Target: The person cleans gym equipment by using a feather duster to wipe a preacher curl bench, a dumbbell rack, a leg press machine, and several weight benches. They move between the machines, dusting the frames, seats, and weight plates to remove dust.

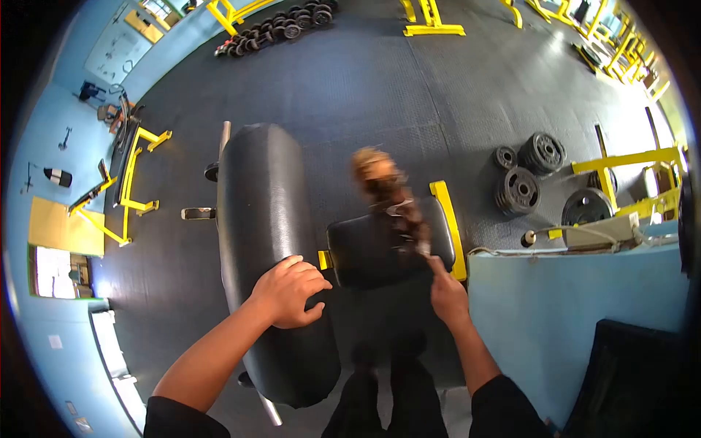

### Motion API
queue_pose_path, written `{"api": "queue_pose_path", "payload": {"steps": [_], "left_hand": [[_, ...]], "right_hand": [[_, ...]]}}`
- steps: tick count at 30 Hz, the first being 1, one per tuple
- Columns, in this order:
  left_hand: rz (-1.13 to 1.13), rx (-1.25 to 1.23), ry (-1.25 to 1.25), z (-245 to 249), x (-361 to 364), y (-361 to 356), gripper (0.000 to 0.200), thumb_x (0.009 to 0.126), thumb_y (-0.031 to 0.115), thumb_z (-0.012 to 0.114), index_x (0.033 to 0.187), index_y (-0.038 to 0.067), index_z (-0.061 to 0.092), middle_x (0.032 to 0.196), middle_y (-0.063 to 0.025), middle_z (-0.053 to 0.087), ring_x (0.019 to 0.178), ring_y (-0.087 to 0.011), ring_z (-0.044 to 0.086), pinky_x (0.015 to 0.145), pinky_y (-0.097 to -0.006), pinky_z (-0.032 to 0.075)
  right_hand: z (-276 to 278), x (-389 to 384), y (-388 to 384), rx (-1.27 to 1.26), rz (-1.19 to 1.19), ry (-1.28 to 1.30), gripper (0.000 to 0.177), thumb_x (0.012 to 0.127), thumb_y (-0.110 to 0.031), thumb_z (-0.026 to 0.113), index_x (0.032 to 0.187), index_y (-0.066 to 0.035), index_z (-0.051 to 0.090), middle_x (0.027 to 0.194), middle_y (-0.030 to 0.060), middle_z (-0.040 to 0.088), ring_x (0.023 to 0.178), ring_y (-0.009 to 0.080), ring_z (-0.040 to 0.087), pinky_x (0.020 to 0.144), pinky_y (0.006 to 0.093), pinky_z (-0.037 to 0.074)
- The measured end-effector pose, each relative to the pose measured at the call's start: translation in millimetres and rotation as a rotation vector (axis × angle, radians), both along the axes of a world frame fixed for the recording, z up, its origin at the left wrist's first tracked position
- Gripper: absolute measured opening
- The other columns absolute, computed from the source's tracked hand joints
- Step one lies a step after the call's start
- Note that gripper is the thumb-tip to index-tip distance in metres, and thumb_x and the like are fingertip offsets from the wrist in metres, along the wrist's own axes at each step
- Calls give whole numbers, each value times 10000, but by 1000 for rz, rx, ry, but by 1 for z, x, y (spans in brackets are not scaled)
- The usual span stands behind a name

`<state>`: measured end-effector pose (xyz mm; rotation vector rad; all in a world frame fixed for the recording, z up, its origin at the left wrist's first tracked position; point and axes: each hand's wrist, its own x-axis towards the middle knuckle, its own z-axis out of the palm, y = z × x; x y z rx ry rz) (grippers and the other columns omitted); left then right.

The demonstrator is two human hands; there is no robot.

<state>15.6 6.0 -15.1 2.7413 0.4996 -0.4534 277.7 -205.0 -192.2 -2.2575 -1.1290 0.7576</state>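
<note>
While the left hand (288,292) lies flat, fingers loosely spread, on the long black pad (259,212) near its right edge, the right hand (447,296) is closed around a blurred brown duster (387,190) over the seat pad (365,252). Weight plates (520,191) lie to the right, and open rubber floor (380,95) stretches beyond.

Gym: weight plates (529,171), dumbbells (277,28), yellow racks (431,18), padded bench (266,212), rubber floor (380,95).
</note>
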Motion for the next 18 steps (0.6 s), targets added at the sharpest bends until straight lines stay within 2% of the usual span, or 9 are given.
{"api": "queue_pose_path", "payload": {"steps": [1, 3, 5, 7, 9, 11, 13, 16, 18], "left_hand": [[18, 6, -17, 0, -1, 0, 370, 822, 354, 677, 1117, 132, 698, 1128, -50, 676, 1197, -225, 570, 1169, -435, 317], [11, -30, 20, 0, -1, 2, 357, 827, 361, 669, 1113, 149, 696, 1143, -52, 677, 1184, -226, 582, 1151, -440, 342], [-21, 7, -30, -1, -5, 2, 354, 827, 368, 665, 1089, 133, 701, 1124, -50, 680, 1153, -223, 591, 1131, -426, 355], [-31, -40, 28, -1, -3, 5, 352, 832, 370, 658, 1083, 129, 703, 1114, -44, 687, 1158, -220, 591, 1132, -420, 358], [-31, -1, -34, -6, -7, 4, 345, 836, 374, 652, 1075, 131, 706, 1099, -39, 692, 1152, -218, 594, 1127, -410, 362], [-18, -13, -16, -5, -8, 5, 342, 841, 378, 645, 1069, 130, 707, 1092, -38, 693, 1144, -215, 597, 1119, -396, 366], [-8, -39, 4, -4, -7, 7, 340, 843, 378, 641, 1066, 129, 706, 1091, -38, 693, 1140, -213, 598, 1116, -389, 368], [3, -53, 25, 2, -5, 5, 338, 850, 378, 631, 1068, 131, 706, 1087, -38, 692, 1133, -209, 601, 1110, -377, 371], [8, -42, 17, 3, -6, 6, 338, 855, 378, 625, 1074, 133, 706, 1085, -40, 692, 1130, -206, 602, 1107, -372, 372]], "right_hand": [[33, 4, 30, -181, 173, -6, 423, 969, -165, 481, 1385, -192, 548, 1051, 197, 681, 983, 421, 653, 805, 485, 530], [34, 0, 70, -126, 374, -145, 424, 943, -185, 483, 1330, -321, 589, 939, 143, 693, 869, 359, 692, 732, 494, 550], [56, -9, 108, -365, 593, -212, 416, 933, -209, 484, 1313, -318, 613, 986, 129, 715, 928, 332, 705, 761, 472, 564], [61, -2, 120, -366, 579, -269, 402, 933, -204, 485, 1292, -309, 632, 998, 124, 722, 949, 326, 708, 776, 466, 566], [73, 10, 119, -391, 579, -301, 389, 933, -199, 486, 1270, -301, 650, 1009, 120, 729, 970, 320, 710, 792, 460, 568], [98, 29, 108, -416, 434, -259, 419, 938, -220, 465, 1318, -291, 627, 1002, 123, 731, 963, 331, 708, 802, 467, 561], [87, 44, 91, -566, 271, -367, 388, 940, -222, 473, 1286, -250, 644, 978, 138, 731, 945, 341, 708, 788, 476, 561], [80, 69, 39, -512, 136, -378, 335, 946, -222, 483, 1227, -210, 666, 986, 168, 726, 947, 345, 706, 762, 488, 562], [82, 68, 6, -418, -39, -400, 303, 941, -215, 501, 1186, -166, 672, 996, 183, 723, 953, 354, 703, 739, 496, 561]]}}
